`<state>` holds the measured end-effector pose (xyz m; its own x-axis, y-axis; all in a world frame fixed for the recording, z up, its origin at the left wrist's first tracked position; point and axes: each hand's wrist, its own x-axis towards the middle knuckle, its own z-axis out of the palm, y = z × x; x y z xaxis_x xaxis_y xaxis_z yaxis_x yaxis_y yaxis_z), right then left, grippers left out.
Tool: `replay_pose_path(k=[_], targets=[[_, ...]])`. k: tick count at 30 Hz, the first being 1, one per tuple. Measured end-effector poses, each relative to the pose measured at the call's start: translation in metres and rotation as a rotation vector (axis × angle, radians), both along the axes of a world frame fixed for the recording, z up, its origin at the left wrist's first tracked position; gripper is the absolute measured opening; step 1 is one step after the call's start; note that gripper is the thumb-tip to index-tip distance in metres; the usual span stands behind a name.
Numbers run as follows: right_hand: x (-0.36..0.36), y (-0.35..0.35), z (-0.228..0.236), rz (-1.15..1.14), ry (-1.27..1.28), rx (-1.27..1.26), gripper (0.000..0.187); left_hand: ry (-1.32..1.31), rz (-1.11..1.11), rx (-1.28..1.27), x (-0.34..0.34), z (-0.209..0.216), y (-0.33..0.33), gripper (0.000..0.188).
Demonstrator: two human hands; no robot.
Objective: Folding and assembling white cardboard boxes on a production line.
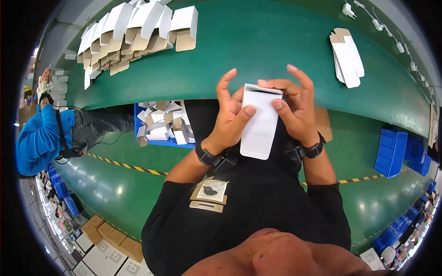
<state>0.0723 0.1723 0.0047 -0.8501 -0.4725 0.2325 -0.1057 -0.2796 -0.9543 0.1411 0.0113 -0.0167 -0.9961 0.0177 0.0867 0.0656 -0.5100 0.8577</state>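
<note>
While both hands hold the box, it is located at the near edge of the table [258,41], in front of the person's torso. The box [259,124] is white, its long face toward the viewer and its slotted end pointing away from the body. A crease crosses the face near the other end.

Left hand [226,118]: the thumb presses on the face at the left edge, pinching the box against fingers that are partly hidden. One finger is raised, clear of the box.

Right hand [298,110]: the thumb rests at the upper right corner; one fingertip touches the far end beside the slot. Another finger is raised, spread from the rest.

Each wrist carries a black strap [316,146].

Surroundings: open cartons [146,28] are stacked on the table at left; flat cartons [348,60] lie at right. Left of the person, a blue bin [136,120] contains small cartons. Farther left is a co-worker [43,135] in a blue top.
</note>
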Motion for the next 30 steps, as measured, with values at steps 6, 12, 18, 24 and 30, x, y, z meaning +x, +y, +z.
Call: replay_pose_path(k=[6, 12, 18, 24, 30], targets=[[-0.016, 0.009, 0.005, 0.067, 0.066, 0.175, 0.014, 0.111, -0.037, -0.241, 0.001, -0.003, -0.013, 0.084], [-0.009, 0.004, 0.011, 0.058, 0.021, 0.14, 0.011, 0.169, -0.061, -0.392, 0.008, 0.001, -0.022, 0.087], [-0.008, 0.001, 0.014, 0.045, 0.018, 0.13, 0.012, 0.193, -0.052, -0.421, 0.01, 0.005, -0.024, 0.082], [-0.007, 0.001, 0.023, 0.087, -0.04, 0.184, 0.014, 0.194, -0.047, -0.549, 0.014, 0.003, -0.029, 0.067], [-0.001, -0.014, 0.021, 0.225, -0.055, 0.141, 0.021, 0.089, 0.022, -0.226, 0.021, 0.003, -0.035, 0.048]])
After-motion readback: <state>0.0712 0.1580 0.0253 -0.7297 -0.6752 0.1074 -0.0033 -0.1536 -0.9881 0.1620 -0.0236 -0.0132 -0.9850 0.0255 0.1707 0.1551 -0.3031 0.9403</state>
